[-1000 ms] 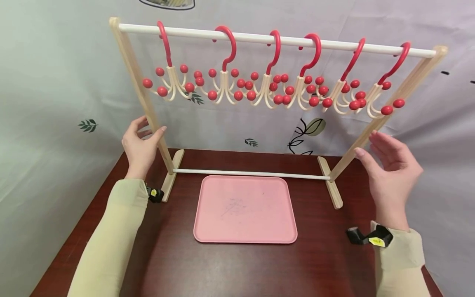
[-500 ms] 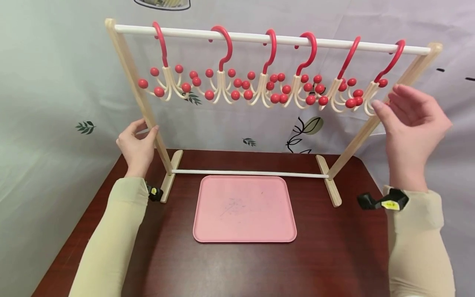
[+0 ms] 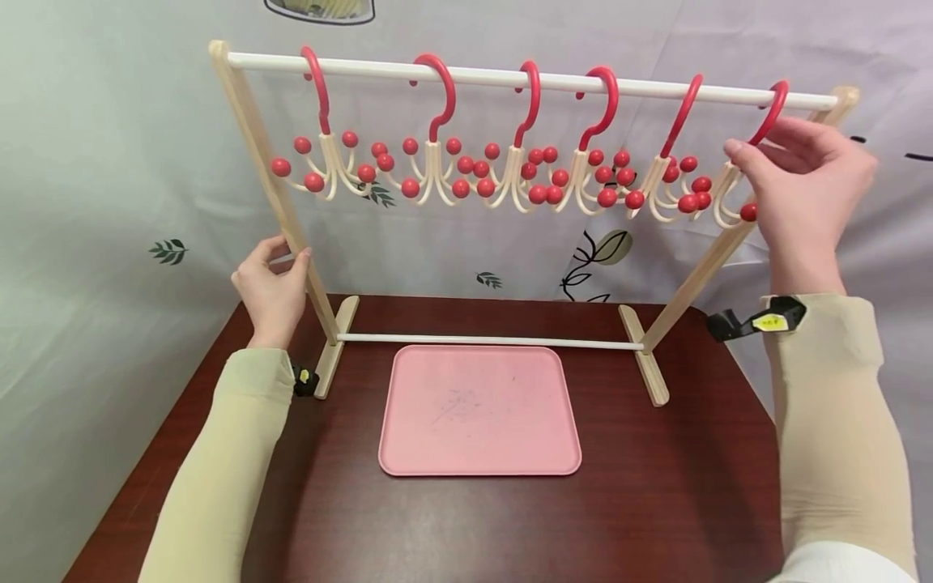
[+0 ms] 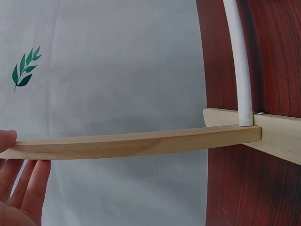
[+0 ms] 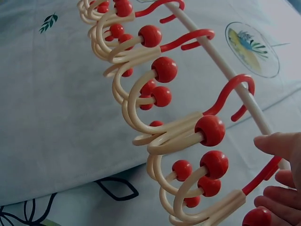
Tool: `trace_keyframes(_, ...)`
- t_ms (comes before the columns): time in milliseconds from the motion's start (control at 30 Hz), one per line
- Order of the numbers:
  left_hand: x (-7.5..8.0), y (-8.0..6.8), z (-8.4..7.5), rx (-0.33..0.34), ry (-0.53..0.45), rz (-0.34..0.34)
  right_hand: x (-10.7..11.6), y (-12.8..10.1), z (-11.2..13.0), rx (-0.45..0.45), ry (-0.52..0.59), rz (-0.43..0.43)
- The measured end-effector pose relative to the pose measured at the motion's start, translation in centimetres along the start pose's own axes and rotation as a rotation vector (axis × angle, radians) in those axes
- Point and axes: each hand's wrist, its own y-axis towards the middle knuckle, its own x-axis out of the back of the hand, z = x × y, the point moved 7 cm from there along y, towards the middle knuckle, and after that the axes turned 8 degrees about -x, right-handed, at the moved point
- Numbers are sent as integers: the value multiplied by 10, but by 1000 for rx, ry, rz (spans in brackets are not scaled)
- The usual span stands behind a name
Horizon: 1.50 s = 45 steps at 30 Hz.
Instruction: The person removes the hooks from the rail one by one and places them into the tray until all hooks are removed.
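A small clothes rack with wooden posts (image 3: 255, 146) and a white top rail (image 3: 496, 77) stands on the table. Several claw-shaped hangers with red hooks (image 3: 534, 101) and red ball tips hang along the rail. My left hand (image 3: 271, 293) holds the left post, thumb on one side and fingers on the other, as the left wrist view also shows. Up at the rightmost hanger (image 3: 727, 194), my right hand (image 3: 812, 182) has its thumb and fingers spread around the red hook (image 5: 257, 181); in the right wrist view the thumb looks apart from it. Part of that hanger is hidden behind the hand.
A pink tray (image 3: 481, 409) lies on the dark red wooden table (image 3: 466, 526), just in front of the white lower bar (image 3: 488, 340). The rack's wooden feet (image 3: 645, 356) rest on the table. Behind it hangs a pale patterned cloth (image 3: 423, 251).
My right hand has risen from beside the right post to the rightmost hanger's hook. My left hand has stayed on the left post, now with its thumb against it. The hangers still hang on the rail.
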Motion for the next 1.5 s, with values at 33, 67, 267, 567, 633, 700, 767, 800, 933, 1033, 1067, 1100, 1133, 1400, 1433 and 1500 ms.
trace_keyframes(33, 0, 0, 0, -1, -1, 0, -1, 2, -1, -1, -18, 1)
trace_keyframes(67, -1, 0, 0, 0, -5, 0, -1, 4, -2, 7, -39, -5)
trace_keyframes(267, -1, -2, -1, 8, -6, 2, -1, 7, -2, 39, -20, -34)
trace_keyframes(567, 0, -1, 0, 16, 1, 10, 5, 4, -4, 26, 4, -61)
trace_keyframes(633, 0, -1, -1, 17, 3, 9, 4, 5, -4, 27, 30, -52)
trace_keyframes(700, 0, -1, -1, 17, 6, 6, 3, 5, -4, 26, 67, -40)
trace_keyframes(767, 0, -1, -1, 18, 5, 5, 2, 6, -4, 26, 100, -29)
trace_keyframes(800, 0, -1, 0, 18, 4, 6, 2, 6, -4, 26, 111, -26)
trace_keyframes(933, 0, -1, 0, 16, -1, 7, 1, 5, -3, 25, 143, -17)
trace_keyframes(1033, -1, -1, 0, 13, -2, 5, 2, 3, -1, 36, 155, -22)
trace_keyframes(1067, -1, 0, 0, 11, -2, 5, 2, 2, 1, 44, 159, -24)
trace_keyframes(1100, 0, -1, 0, 12, -1, 6, 2, 1, 2, 50, 166, -25)
trace_keyframes(1133, 0, 0, 0, 11, -3, 5, 2, 0, 4, 56, 178, -23)
trace_keyframes(1400, 1, 0, 0, 7, -1, 8, 4, -6, 15, 82, 232, -35)
trace_keyframes(1433, 1, 1, 0, 3, -1, 6, 4, -6, 16, 84, 239, -37)
trace_keyframes(1500, 1, 1, -2, -11, 2, 3, 5, -7, 18, 89, 264, -38)
